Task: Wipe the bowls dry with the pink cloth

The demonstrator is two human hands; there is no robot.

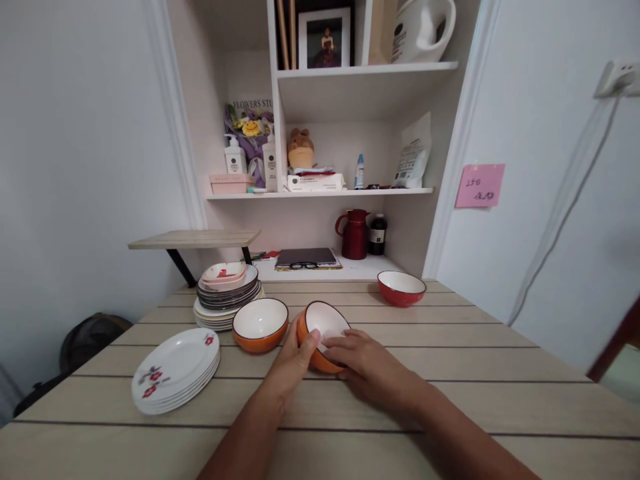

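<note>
A tilted orange bowl (pixel 327 320) with a white inside and dark rim is between my two hands, low over the table. My left hand (pixel 297 350) grips its left side, thumb over the rim. On the right, my right hand (pixel 367 360) has its fingers over the near right rim; the fingers underneath are hidden. Just left of it stands a second orange bowl (pixel 260 323), upright. A red bowl (pixel 401 288) with a white inside sits farther back on the right, apart from both hands.
Oval floral plates (pixel 175 367) are stacked at the left. Behind them rises a taller stack of mixed plates (pixel 227 303) with small dishes on top, near a raised wooden shelf (pixel 195 239). At the back are a red jug (pixel 355 233), dark bottle (pixel 378 235) and eyeglasses (pixel 304 265).
</note>
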